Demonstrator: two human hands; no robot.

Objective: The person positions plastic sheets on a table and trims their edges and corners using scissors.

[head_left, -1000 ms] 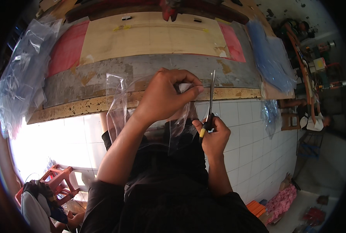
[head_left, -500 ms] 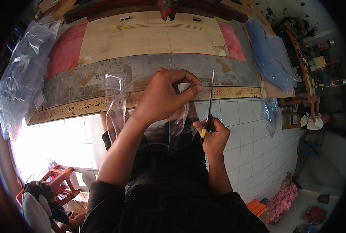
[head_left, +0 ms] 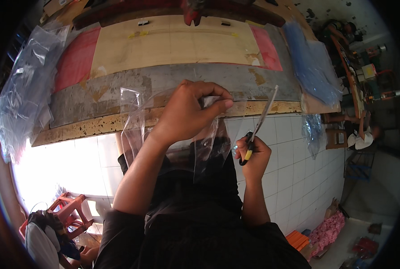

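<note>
In the right hand (head_left: pixel 255 158), the scissors (head_left: pixel 258 125) have tilted rightward.

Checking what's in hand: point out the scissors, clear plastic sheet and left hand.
Scissors (head_left: pixel 259 123), head view, on the blades.
Clear plastic sheet (head_left: pixel 203 154), head view, hanging part.
Left hand (head_left: pixel 187 112), head view, back of hand.

Behind its scuffed wooden front edge (head_left: pixel 92 125), the worn grey desk (head_left: pixel 164 80) is partly covered by a cream board (head_left: pixel 173 49) flanked by red panels (head_left: pixel 76 58). Clear plastic sheets (head_left: pixel 29 85) are heaped at the left end, bluish plastic sheets (head_left: pixel 314 71) at the right.
</note>
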